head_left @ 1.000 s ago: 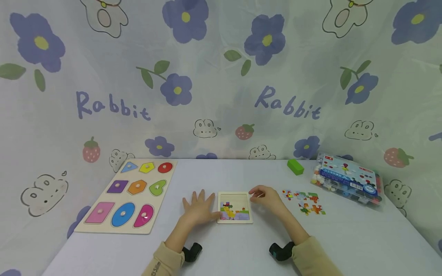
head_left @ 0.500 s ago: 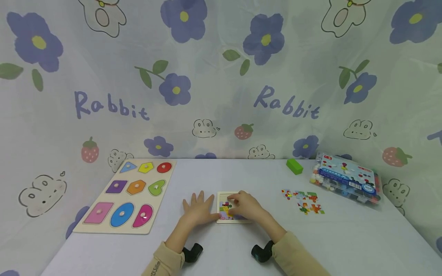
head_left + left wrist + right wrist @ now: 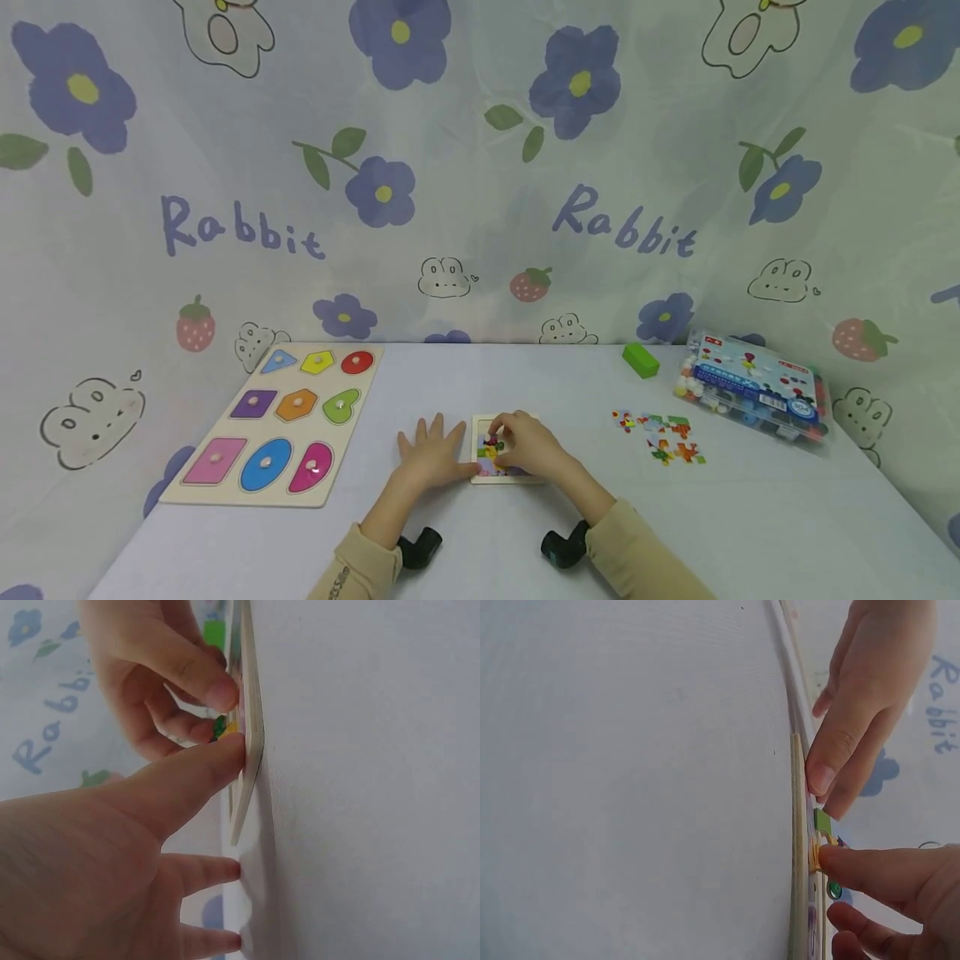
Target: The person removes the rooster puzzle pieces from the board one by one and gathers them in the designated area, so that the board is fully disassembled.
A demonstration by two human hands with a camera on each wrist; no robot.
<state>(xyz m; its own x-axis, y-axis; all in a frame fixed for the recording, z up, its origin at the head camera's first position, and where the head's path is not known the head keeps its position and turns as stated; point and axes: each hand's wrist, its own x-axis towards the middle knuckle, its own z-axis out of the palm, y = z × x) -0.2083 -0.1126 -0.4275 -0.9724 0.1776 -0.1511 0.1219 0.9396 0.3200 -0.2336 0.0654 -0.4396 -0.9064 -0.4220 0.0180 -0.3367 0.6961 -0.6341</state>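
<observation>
One puzzle tray (image 3: 487, 481) (wooden) lies partly beneath the right grip (image 3: 531, 447).

The right hand (image 3: 534, 447) covers much of the right side of the framed puzzle (image 3: 476, 446) in the head view, and whether its fingertips pinch a piece cannot be told there or from the wrist views, where the frame shows nearly edge-on and its picture is mostly lost. The left sleeve (image 3: 369, 560) and right sleeve (image 3: 645, 554) run off the bottom of the head view, and the fine print on the plastic box (image 3: 757, 379) is too small to read.
</observation>
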